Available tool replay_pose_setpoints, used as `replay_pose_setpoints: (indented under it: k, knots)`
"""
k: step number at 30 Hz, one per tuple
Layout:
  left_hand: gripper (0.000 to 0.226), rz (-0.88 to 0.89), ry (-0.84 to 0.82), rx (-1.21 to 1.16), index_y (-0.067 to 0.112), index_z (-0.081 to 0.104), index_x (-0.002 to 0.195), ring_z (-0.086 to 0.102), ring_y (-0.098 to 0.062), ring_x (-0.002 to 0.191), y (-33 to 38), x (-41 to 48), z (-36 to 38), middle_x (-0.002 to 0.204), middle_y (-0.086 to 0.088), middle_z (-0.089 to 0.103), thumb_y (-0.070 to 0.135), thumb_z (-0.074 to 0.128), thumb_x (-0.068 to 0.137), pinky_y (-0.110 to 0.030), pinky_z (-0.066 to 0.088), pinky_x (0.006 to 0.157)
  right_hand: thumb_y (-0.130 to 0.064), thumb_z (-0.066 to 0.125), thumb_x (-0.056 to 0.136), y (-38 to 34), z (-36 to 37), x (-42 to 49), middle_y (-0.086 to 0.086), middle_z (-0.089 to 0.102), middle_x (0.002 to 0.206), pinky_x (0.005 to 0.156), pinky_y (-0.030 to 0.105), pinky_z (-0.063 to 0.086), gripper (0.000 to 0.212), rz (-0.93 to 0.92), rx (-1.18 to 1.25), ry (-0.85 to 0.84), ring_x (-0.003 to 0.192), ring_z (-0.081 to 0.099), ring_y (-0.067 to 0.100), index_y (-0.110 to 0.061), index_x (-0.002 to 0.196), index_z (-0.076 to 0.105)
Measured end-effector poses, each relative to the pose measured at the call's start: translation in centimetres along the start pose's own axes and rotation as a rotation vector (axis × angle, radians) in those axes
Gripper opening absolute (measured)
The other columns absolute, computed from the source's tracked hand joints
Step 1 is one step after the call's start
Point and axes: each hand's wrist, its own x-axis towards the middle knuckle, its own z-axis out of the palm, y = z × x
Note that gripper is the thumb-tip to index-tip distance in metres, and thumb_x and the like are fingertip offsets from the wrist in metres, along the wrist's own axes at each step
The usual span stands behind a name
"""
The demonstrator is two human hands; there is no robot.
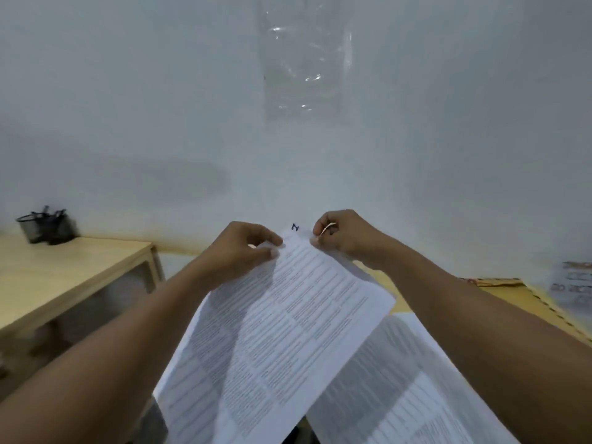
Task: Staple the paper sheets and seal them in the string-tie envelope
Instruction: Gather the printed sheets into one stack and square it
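Sheets [282, 322], printed, held up in the air by their far edge, the near ends hanging down toward the person. Both grips sit on that far edge, one at each corner. A small handwritten mark shows on the edge between them.

Risk: the sheets are pinched only at the top and fan apart lower down, so their edges may not be square when stapled; uneven pull from either corner would likely skew the stack or crease it. A loosened pinch could let a lower sheet slide out. No stapler is visible, so one corner will probably have to be released to fetch it, which would leave the stack hanging from a single corner.

Left hand [243, 248]: grip nearly closed, thumb and fingertips pinching the left corner. Right hand [339, 235]: fingers curled shut on the right corner; a thin pale strip, possibly string or a band, shows at the fingers, and what it is cannot be told.

Below and right of the right grip, more printed paper [400, 389] lies on the tabletop [499, 293]. Beyond the right forearm lies a brown envelope [490, 282], partly hidden. Far left of the left grip, on a second tabletop [64, 270], stands a black mesh cup [46, 225].
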Motion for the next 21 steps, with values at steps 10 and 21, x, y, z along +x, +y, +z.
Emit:
replay_pose_setpoints:
  k: [10, 21]
  knots:
    - [0.015, -0.244, -0.044, -0.095, 0.026, 0.081, 0.096, 0.068, 0.007, 0.1, -13.4, -8.5, 1.2, 0.101, 0.013, 0.079, 0.016, 0.08, 0.086, -0.014, 0.046, 0.088, -0.037, 0.066, 0.091, 10.9, 12.9, -0.4, 0.001, 0.061, 0.111, 0.081, 0.034, 0.046, 0.026, 0.157, -0.503, -0.06, 0.106, 0.058, 0.023, -0.018, 0.107, 0.06]
    - [0.017, -0.307, -0.073, -0.144, 0.034, 0.081, 0.094, 0.069, 0.002, 0.103, -15.1, -6.7, 2.4, 0.105, 0.016, 0.077, 0.019, 0.079, 0.087, -0.018, 0.05, 0.086, -0.035, 0.07, 0.085, 12.8, 15.0, -0.4, 0.0, 0.062, 0.128, 0.096, 0.039, 0.04, 0.044, 0.197, -0.599, -0.02, 0.12, 0.054, 0.025, -0.022, 0.124, 0.054]
